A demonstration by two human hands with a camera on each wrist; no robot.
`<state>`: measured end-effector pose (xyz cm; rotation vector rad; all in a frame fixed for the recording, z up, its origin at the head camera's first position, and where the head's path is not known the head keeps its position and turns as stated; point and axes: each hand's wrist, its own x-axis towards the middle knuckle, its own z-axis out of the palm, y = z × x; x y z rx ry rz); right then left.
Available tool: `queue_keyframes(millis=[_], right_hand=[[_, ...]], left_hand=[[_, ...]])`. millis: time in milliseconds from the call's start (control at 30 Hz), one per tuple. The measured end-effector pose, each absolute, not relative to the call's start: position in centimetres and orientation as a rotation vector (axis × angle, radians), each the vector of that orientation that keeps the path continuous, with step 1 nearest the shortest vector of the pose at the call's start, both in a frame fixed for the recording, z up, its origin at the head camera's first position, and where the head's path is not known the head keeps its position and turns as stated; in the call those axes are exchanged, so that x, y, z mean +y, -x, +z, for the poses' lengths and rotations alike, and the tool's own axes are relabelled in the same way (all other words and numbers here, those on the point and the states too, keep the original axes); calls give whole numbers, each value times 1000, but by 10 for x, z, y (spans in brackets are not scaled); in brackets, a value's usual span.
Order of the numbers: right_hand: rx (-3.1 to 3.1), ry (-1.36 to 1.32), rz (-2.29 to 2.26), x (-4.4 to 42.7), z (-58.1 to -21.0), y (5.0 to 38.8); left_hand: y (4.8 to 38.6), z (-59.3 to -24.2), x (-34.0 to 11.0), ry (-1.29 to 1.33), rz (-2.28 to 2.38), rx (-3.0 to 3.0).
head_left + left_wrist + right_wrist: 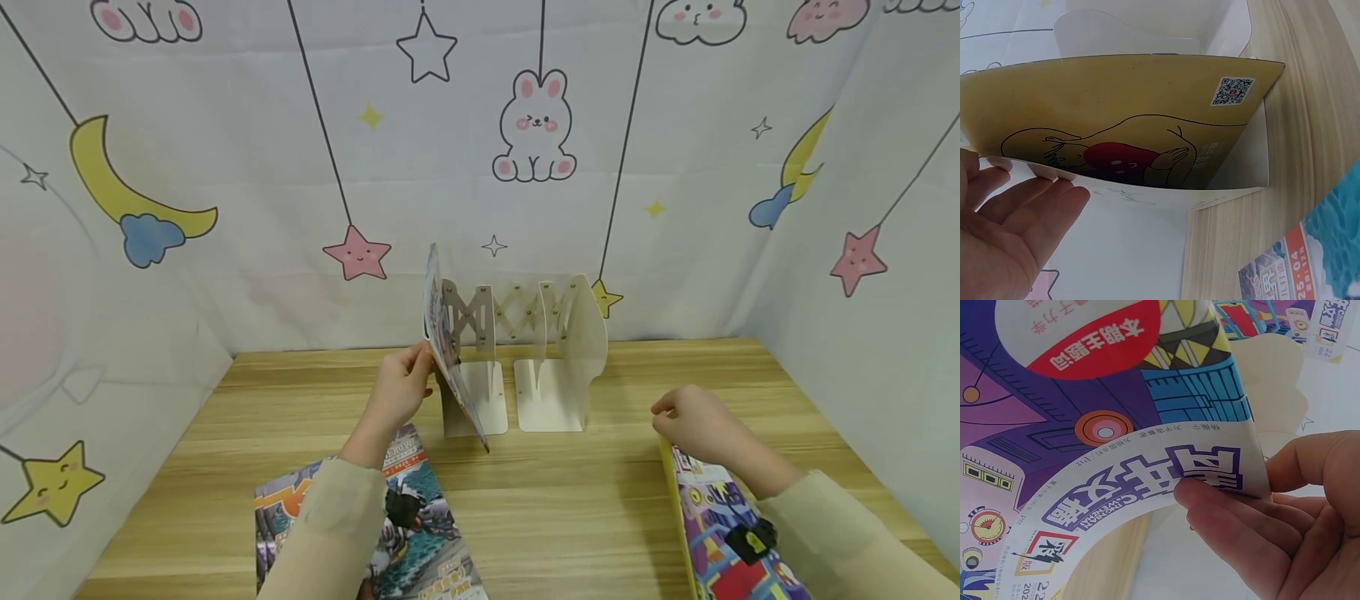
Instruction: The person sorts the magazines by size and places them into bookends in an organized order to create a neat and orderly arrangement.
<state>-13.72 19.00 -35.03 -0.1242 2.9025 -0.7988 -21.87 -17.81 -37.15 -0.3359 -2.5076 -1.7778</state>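
1. A patterned cloth hangs beyond both sets of fingers, printed with stars, moons and a rabbit.
2. The wooden surface spreads below the fingers.
3. A pale metal book rack stands just right of the left fingers and well left of the right ones.
4. A sea-scene magazine lies nearer the person than the left fingers, partly under that forearm.
5. A purple magazine with a yellow edge reaches from the right fingers toward the person.
6. An upright magazine stands tilted at the left fingertips, by the rack's left end.
7. The left hand pinches the upright magazine's edge, thumb and fingers nearly closed.
8. The right hand pinches the purple magazine's far corner, its fingers bent and almost closed.
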Motion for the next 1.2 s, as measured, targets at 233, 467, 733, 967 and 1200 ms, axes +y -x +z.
queue_keyframes(millis=[233,467,733,967,1200], right_hand=[[2898,113,-810,189,-348,138],[2907,115,-825,188,-346,137],[2919,135,-854,185,-342,134],[2925,149,-855,184,-339,131],[2923,186,-881,183,-337,129]], left_hand=[[219,-372,-178,325,-1787,-2513],[220,-372,-179,327,-1794,-2509],[219,-372,-178,313,-1789,-2509],[218,-371,-178,313,-1774,-2510],[219,-373,-179,355,-1744,-2505]])
